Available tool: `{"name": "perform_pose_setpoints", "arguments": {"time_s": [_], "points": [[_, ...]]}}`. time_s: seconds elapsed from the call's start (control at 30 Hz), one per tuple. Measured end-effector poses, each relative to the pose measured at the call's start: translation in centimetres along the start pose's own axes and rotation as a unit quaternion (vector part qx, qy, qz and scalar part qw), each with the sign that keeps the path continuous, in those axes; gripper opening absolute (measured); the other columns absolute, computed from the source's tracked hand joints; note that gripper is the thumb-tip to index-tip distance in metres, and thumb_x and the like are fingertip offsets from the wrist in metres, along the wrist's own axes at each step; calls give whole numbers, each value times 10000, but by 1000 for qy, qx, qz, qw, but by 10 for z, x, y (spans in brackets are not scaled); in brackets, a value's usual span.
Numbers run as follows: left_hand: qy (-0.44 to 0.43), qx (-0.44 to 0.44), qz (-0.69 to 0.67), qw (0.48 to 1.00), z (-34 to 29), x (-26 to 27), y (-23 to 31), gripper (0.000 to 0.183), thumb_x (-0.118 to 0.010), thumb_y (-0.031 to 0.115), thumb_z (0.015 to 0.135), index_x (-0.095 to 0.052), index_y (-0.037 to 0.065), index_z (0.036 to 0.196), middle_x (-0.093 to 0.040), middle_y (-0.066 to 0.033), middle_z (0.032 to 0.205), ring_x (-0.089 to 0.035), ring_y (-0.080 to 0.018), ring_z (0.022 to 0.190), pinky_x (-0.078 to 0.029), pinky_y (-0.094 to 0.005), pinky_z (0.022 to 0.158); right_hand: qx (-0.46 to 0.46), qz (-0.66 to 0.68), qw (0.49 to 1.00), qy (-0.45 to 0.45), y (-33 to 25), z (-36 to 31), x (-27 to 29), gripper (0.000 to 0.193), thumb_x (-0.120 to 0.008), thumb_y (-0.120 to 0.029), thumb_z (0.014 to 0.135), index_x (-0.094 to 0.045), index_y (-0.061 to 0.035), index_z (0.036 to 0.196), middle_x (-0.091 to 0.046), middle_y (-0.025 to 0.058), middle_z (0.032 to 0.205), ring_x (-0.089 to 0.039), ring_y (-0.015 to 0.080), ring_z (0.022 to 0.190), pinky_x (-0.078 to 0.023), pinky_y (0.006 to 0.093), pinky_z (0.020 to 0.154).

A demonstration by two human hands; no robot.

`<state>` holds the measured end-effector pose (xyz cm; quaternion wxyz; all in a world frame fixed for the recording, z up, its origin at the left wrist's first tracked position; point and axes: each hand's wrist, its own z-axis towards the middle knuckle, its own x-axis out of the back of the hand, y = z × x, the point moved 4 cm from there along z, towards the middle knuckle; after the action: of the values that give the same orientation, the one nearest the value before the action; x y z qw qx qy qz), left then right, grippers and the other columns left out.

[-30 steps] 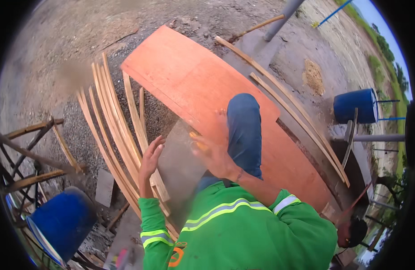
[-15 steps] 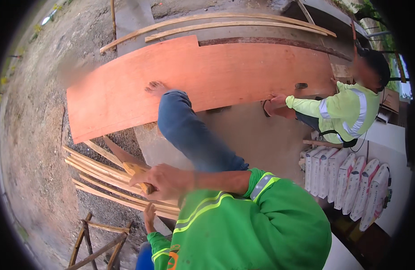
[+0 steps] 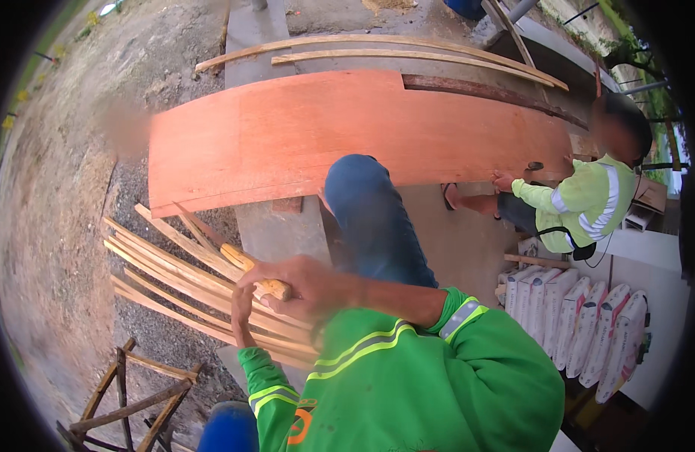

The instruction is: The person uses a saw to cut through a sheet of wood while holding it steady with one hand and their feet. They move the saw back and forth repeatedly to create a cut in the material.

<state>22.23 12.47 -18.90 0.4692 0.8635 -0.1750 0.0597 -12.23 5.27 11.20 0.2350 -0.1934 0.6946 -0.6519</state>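
My right hand is closed around the yellowish wooden handle of a handsaw. Its narrow dark blade points away to the far left, over the strips. My left hand is raised against the handle and my right fingers; its fingertips overlap them, so its grip is unclear. Beyond my bent knee lies a long reddish plywood sheet with a stepped far edge. At its right end a co-worker's hand holds the near edge, close to a small dark object.
Several thin wooden strips lie fanned under the saw. More strips run behind the plywood. A wooden frame stands at lower left, near a blue drum-like object. Stacked white bags lie at right, below the co-worker.
My left hand has come up to the saw handle and my right hand. My foot has come off the plywood to its near edge. The view has shifted, so the sheet sits farther right.
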Motion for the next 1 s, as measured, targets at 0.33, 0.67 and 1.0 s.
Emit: {"name": "perform_pose_setpoints", "arguments": {"time_s": [0.33,0.67,1.0], "points": [[-131,125,-28,983,83,-104,0,509,-585,384,1014,-578,30,1381,-680,-98,1242,-649,-206,1074,-500,-324,909,26,-43,988,146,16,-39,65,508,-606,-104,893,-532,-55,1394,-713,148,925,-663,200,704,-525,337,703],[-97,25,-49,994,145,-198,-8,475,-501,393,1045,-607,-25,1246,-727,-151,1065,-705,-239,942,-544,-349,840,-147,-278,822,474,31,-164,164,407,-589,-93,947,-594,19,1339,-682,100,1093,-631,136,889,-516,266,805],[75,52,-134,987,127,-146,-54,565,-389,525,1060,-638,26,973,-748,-117,874,-709,-202,773,-525,-331,691,-161,-298,848,407,4,-177,193,329,-638,-152,949,-665,9,1235,-712,84,1028,-647,129,803,-487,255,663]]}}
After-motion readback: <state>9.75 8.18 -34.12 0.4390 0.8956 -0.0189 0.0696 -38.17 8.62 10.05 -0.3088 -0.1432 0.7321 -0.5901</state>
